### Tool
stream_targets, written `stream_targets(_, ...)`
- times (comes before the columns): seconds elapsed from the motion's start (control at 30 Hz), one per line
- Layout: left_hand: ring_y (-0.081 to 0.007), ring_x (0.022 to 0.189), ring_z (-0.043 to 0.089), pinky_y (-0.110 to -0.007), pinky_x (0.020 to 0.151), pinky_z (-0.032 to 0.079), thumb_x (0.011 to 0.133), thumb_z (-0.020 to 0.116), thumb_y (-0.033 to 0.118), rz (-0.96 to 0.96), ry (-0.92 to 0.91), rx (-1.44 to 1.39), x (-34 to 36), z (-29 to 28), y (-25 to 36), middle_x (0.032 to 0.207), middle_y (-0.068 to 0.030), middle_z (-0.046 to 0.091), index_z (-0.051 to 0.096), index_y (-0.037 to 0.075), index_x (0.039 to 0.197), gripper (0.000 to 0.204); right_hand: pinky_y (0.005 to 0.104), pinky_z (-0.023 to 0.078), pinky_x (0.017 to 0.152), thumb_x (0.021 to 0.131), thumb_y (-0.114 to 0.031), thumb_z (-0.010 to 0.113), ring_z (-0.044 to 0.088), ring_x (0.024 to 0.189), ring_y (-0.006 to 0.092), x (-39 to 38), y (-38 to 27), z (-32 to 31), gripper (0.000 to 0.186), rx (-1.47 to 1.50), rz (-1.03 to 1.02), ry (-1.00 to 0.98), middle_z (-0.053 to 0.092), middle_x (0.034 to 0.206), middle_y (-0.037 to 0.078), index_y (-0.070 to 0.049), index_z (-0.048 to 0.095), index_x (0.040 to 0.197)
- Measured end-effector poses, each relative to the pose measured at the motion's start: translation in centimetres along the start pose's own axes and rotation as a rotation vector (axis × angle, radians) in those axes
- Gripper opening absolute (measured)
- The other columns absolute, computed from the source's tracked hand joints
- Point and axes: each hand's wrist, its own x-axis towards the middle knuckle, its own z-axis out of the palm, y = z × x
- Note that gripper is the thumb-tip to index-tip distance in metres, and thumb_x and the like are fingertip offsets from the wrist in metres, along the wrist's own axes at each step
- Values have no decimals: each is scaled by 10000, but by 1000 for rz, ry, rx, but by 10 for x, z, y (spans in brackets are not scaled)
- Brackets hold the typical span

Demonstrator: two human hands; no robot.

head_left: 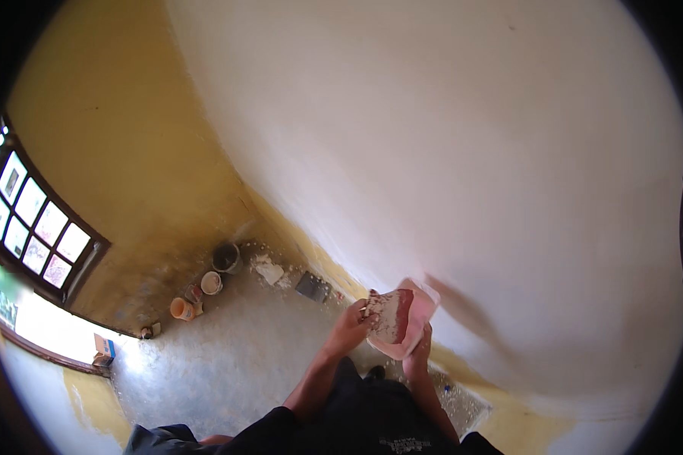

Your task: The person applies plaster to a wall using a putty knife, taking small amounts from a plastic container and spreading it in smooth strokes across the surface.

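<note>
In front of my body, close to the white wall, both hands are raised with things in them. My left hand is closed on one edge of a wide, flat reddish scraper, its face mostly coated with whitish putty. My right hand grips a pale pink plastic tub from its lower right side. The scraper lies over the tub's opening and hides most of its inside, so how much it holds I cannot tell. Putty also marks the fingers of my left hand.
A dark bucket, a white bucket and an orange bucket stand along the yellow wall. Near them, a dark grey slab and white debris lie on the floor. A small box rests by the bright opening.
</note>
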Motion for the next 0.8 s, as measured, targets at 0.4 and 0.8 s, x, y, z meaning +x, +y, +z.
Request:
stream_targets(0.4, -160, 804, 611, -316, 730, 490, 973, 499, 42, 491, 669, 468, 84, -48, 116, 890, -126, 683, 597, -54, 1118, 199, 444, 512, 968, 1002, -455, 399, 583, 1155, 280, -2, -26, -4, 568, 552, 354, -33, 534, 1276, 127, -27, 389, 1375)
stream_targets(0.8, -326, 830, 675, -343, 748, 510, 955, 482, 1, 700, 839, 448, 111, 7, 179, 933, -232, 677, 582, -48, 1185, 255, 463, 482, 997, 1011, -437, 386, 559, 1179, 283, -17, -34, -10, 509, 450, 385, 112, 539, 1260, 117, -70, 403, 1365)
